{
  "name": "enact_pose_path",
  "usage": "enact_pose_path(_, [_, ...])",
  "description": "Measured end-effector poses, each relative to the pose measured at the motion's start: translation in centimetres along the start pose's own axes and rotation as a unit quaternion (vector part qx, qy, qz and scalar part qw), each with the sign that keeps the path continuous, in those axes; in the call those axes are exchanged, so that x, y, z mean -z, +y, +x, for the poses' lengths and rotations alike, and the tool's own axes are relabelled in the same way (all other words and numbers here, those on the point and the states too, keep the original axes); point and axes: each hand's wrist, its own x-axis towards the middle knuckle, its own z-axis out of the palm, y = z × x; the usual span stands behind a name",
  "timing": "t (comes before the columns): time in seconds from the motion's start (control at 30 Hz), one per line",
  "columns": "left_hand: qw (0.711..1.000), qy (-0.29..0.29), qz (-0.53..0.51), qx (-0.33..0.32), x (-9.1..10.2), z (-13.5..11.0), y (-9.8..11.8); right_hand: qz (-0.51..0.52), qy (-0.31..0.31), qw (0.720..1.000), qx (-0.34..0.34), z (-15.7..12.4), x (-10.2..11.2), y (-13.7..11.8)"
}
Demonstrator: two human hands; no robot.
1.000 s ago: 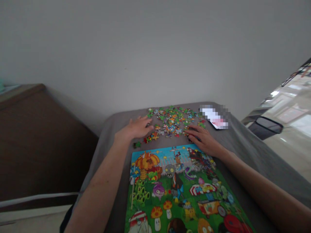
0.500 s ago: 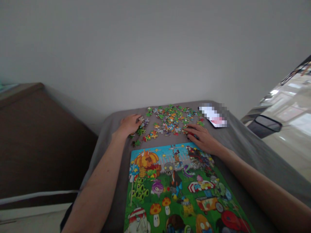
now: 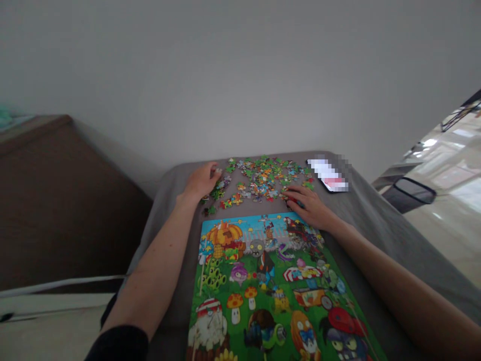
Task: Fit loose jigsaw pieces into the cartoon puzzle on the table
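Mate: Over to you! How does the left hand stand?

Me: My left hand [image 3: 201,181] is out near the left side of the grey cloth [image 3: 378,228], fingers curled in, thumb close to them. Something pale shows at the tips, but I can't tell whether I've got hold of it.

Mate: And the right?

Me: Right hand [image 3: 310,205], palm down, fingers loosely spread! There's something dark under them; I can't tell whether they grip it.

Mate: Where are the pieces?

Me: A little cluster [image 3: 221,189] sits just beside my left fingers, and the main heap of loose puzzle pieces [image 3: 266,176] spreads between my hands and a bit beyond them. Nearer me than both hands lies the cartoon picture [image 3: 280,291], its far right corner just below my right hand.

Mate: What might go wrong?

Me: An outward sweep of the left hand could push pieces over the cloth's edge, I reckon. If my right wrist drags back, it might nudge the picture askew. Raking too broadly could mix that cluster into the heap. And the phone [image 3: 326,176], beyond my right fingers, might get knocked by a careless reach!
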Motion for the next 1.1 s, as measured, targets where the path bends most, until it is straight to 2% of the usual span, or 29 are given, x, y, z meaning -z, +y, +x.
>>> enact_pose_path(0.07, [0.999,0.045,-0.029,-0.006,1.7,-0.6,1.0,0.005,0.002,1.000,0.000,0.0,0.0,0.2])
enact_pose_path(0.13, [0.987,0.113,-0.100,-0.051,3.9,-1.6,2.6,0.008,0.001,1.000,0.007,-0.1,0.0,0.3])
enact_pose_path(0.17, [0.980,0.126,-0.134,-0.078,5.0,-2.3,3.6,0.009,0.002,1.000,0.011,-0.1,0.0,0.4])
enact_pose_path(0.27, [0.974,0.099,-0.126,-0.161,7.7,-6.0,5.9,0.003,0.011,1.000,0.015,-0.1,-0.2,0.5])
enact_pose_path(0.33, [0.975,0.059,-0.092,-0.194,8.5,-9.6,6.2,-0.005,0.015,1.000,0.015,-0.1,-0.3,0.6])
enact_pose_path(0.4, [0.973,-0.010,-0.070,-0.218,8.4,-14.0,5.2,-0.010,0.012,1.000,0.019,0.0,-0.3,0.5])
enact_pose_path(0.47, [0.970,-0.072,-0.043,-0.228,7.8,-18.5,3.3,-0.014,0.011,1.000,0.024,0.0,-0.3,0.4])
enact_pose_path(0.57, [0.963,-0.104,-0.027,-0.247,6.8,-24.3,0.5,-0.026,0.013,0.999,0.022,0.0,-0.3,0.2])
enact_pose_path(0.67, [0.958,-0.120,-0.015,-0.258,6.5,-28.0,-1.1,-0.032,0.009,0.999,0.021,0.0,-0.2,0.1])
enact_pose_path(0.77, [0.961,-0.111,0.006,-0.252,6.6,-29.6,-1.7,-0.032,0.007,0.999,0.023,0.0,-0.2,0.0])
enact_pose_path(1.1, [0.954,-0.048,0.038,-0.293,5.2,-31.2,-2.8,-0.031,-0.002,0.999,0.022,-0.1,0.1,-0.3])
